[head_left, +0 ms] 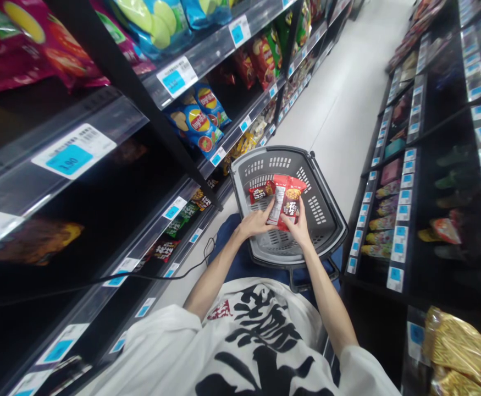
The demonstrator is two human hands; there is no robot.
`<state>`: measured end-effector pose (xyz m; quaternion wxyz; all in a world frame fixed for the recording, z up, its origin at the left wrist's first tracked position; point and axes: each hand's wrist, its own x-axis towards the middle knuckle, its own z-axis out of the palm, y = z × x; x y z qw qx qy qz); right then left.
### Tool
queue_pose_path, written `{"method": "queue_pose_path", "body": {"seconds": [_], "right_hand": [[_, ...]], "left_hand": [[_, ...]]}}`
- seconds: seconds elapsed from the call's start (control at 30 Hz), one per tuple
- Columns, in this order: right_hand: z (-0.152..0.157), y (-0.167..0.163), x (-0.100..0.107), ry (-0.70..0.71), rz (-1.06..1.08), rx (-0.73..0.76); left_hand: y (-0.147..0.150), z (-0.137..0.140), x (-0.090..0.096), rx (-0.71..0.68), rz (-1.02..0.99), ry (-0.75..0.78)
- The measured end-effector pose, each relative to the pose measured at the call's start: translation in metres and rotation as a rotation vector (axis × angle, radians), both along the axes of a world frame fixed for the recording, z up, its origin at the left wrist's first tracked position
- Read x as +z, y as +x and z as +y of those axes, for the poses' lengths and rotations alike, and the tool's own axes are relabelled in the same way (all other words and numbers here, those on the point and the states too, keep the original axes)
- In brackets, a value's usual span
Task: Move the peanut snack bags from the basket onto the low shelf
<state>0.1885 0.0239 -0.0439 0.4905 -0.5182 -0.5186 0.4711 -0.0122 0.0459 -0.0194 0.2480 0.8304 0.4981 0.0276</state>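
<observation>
Over the grey shopping basket [325,212], my two hands hold red snack bags [287,201] close together. One face carries a white printed label and the other pictures yellow snacks, so they look like two bags side by side. My left hand [253,224] grips the left edge, its thumb up along the label. On the right edge, my right hand [299,223] is closed with its thumb across the lower front. Another red snack bag [258,193] lies inside the basket, at the left. Fingers beneath the bags are hidden.
Shelves of chip bags [201,121] rise close on my left, with price tags [74,151] along their edges. Lower shelves with small packets [382,223] line the right. Bare aisle floor [326,93] runs ahead. A black cable [191,270] hangs near my left forearm.
</observation>
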Motion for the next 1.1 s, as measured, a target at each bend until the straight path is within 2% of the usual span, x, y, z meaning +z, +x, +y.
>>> {"method": "queue_pose_path", "body": {"seconds": [0.53, 0.67, 0.8, 0.9, 1.1], "right_hand": [[0.001, -0.001, 0.002, -0.016, 0.048, -0.01], [0.002, -0.002, 0.005, -0.162, 0.239, -0.046], [-0.002, 0.002, 0.012, -0.353, 0.523, -0.06], [-0.004, 0.004, 0.018, -0.374, 0.61, -0.089], [-0.005, 0.002, 0.026, -0.363, 0.642, -0.081]], "left_hand": [[0.001, -0.002, 0.005, 0.018, -0.008, -0.012], [-0.006, -0.005, 0.005, 0.015, -0.256, -0.046], [-0.016, -0.007, 0.004, -0.104, -0.578, -0.119], [-0.019, -0.007, 0.002, -0.146, -0.68, -0.141], [-0.018, -0.006, 0.001, -0.121, -0.708, -0.16]]}}
